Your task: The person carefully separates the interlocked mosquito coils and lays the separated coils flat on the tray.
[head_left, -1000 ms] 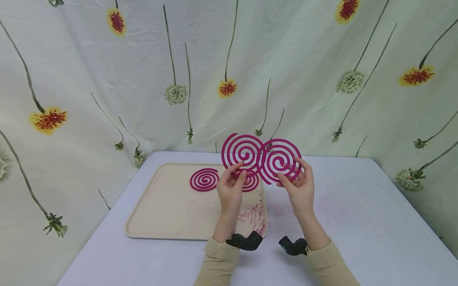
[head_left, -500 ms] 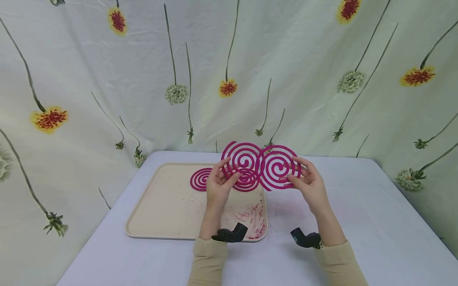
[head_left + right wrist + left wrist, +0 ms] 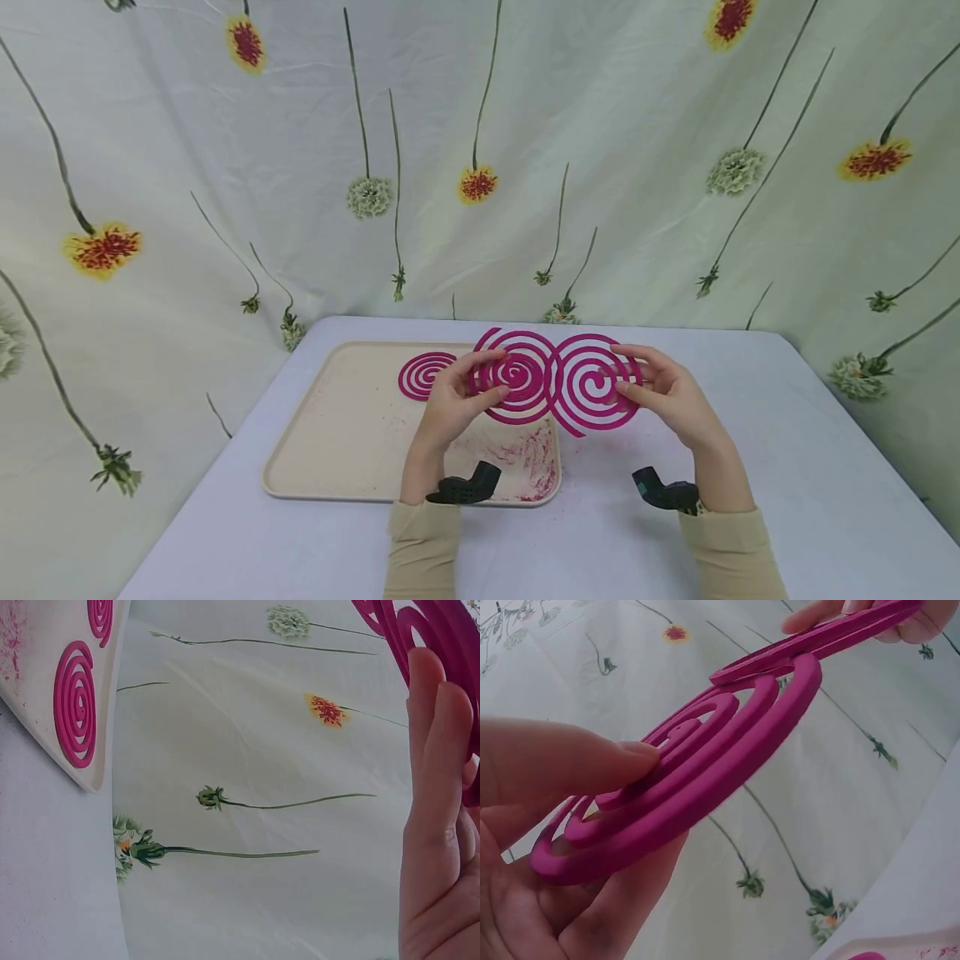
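Note:
Two magenta mosquito coils are up in front of me, their outer rings overlapping in the middle. My left hand (image 3: 446, 408) pinches the left coil (image 3: 675, 821) between thumb and fingers, the thumb lying on its flat face. With thumb in front and fingers behind, my right hand (image 3: 678, 400) holds the right coil (image 3: 597, 382) by its outer side. Past the hands, a third coil (image 3: 423, 375) lies on the beige tray (image 3: 345, 425), partly behind my left fingers. Another coil (image 3: 79, 705) lies near the tray's corner; in the head view the held left coil overlaps it.
Pink powder smears (image 3: 536, 462) mark the tray's right side. The white table (image 3: 780, 467) extends to the right of the tray, and a flower-printed cloth (image 3: 645, 167) hangs behind it. Each wrist wears a black camera mount (image 3: 465, 487).
Both hands have moved apart and lowered, bringing the two coils down over the tray's right end. The right coil has shifted slightly right. Both grips remain.

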{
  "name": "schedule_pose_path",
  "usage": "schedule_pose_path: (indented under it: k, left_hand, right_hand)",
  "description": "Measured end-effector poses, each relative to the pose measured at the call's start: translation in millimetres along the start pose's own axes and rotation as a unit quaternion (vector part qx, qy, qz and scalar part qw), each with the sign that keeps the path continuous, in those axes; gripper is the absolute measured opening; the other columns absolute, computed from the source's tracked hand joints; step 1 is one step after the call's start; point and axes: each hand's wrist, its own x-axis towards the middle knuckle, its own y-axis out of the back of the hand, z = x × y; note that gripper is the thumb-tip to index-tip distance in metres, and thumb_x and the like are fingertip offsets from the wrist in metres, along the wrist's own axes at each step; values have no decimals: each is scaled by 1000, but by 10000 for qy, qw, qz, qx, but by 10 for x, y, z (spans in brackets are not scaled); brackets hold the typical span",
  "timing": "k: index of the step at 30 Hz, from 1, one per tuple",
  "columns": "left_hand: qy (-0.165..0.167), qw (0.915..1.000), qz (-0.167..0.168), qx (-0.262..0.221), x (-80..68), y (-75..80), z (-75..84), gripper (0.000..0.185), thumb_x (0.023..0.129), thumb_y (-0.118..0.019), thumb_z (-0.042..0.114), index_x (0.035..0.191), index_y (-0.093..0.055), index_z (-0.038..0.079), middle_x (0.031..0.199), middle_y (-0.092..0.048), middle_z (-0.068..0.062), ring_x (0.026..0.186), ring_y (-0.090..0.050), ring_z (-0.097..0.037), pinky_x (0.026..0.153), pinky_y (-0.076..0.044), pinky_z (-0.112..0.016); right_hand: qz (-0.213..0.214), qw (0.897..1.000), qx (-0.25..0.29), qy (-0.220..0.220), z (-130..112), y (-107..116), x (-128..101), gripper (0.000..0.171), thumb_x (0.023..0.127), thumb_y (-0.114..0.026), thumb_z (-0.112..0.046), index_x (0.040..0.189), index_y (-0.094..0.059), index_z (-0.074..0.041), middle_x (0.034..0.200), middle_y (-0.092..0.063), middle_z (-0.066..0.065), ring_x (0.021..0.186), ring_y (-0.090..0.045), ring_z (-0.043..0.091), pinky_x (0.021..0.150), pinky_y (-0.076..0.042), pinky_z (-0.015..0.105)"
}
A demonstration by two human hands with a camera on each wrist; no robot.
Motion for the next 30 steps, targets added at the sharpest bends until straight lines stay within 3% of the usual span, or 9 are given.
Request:
schedule_pose_path:
  k: [3, 8, 13, 17, 21, 25, 30]
  left_hand:
    - [41, 9998, -171, -59, -4, 11, 4, 47, 82, -67, -4, 127, -52, -2, 129, -50, -17, 115, -53, -31, 88, -50, -34]
    - [102, 9997, -206, -67, -3, 9, 1, 43, 83, -65, -6, 125, -55, -4, 123, -53, -20, 110, -56, -36, 85, -52, -34]
    - [222, 9991, 358, -11, 28, -71, -12, 39, 83, -67, -2, 121, -59, -3, 118, -58, -18, 105, -59, -32, 84, -53, -32]
    - [234, 9942, 1020, -232, 70, -192, -12, 38, 83, -68, -1, 121, -60, -2, 118, -60, -16, 105, -60, -27, 84, -52, -31]
    - [23, 9881, 1402, -634, 103, -310, -12, 40, 86, -65, -1, 125, -58, -2, 119, -59, -18, 109, -59, -32, 85, -51, -31]
    - [-94, 9824, 1592, -971, 117, -424, -19, 45, 88, -61, 0, 132, -52, 1, 127, -55, -15, 115, -55, -31, 88, -50, -31]
    - [-225, 9761, 1776, -1229, 120, -598, -42, 56, 90, -59, 0, 142, -40, 6, 136, -47, -13, 120, -51, -27, 91, -48, -32]
  right_hand:
    - [-302, 9995, -30, -16, -3, 15, -5, 49, 88, -62, -1, 133, -44, 3, 123, -50, 26, 96, -65, 19, 75, -56, 31]
    - [-484, 9988, -36, 3, -1, 20, 0, 50, 87, -62, 1, 133, -44, 3, 126, -47, 28, 93, -65, 16, 74, -56, 32]
    - [-367, 9993, 82, -60, 1, -6, 16, 53, 87, -63, 1, 135, -41, 1, 126, -46, 28, 96, -64, 15, 74, -56, 33]
    - [248, 9994, 216, -74, 0, -53, 33, 54, 88, -62, -1, 136, -39, 0, 124, -51, 21, 94, -65, 12, 75, -56, 30]
    - [1054, 9924, 628, -6, -12, -154, 64, 58, 88, -62, 0, 139, -35, -2, 122, -54, 14, 93, -65, 10, 74, -55, 28]
    - [1781, 9779, 1093, -35, -31, -298, 104, 61, 88, -62, 2, 140, -31, -6, 127, -50, 15, 99, -63, 11, 75, -55, 27]
    - [2573, 9531, 1593, -99, -15, -493, 141, 56, 88, -62, 0, 134, -31, -10, 129, -48, 10, 111, -57, 22, 77, -54, 27]
